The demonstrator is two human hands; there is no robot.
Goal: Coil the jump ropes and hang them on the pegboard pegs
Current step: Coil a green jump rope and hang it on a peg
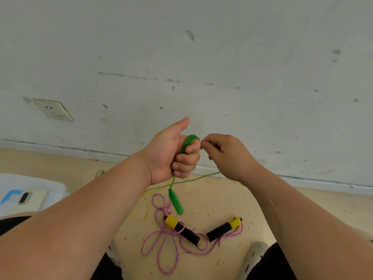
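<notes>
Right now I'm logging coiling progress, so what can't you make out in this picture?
Head view:
- pegboard and pegs: outside the frame.
- green rope: coil mostly hidden in the left hand; loop count unclear.
- its strand at the right hand: covered by that hand.
- its far end: passes behind the left forearm, unseen.

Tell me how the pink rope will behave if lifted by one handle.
Probably floppy: the pink rope lies in loose, crossing loops, so it may snag on itself. Its handles look thick, so the second would likely dangle and swing.
</notes>
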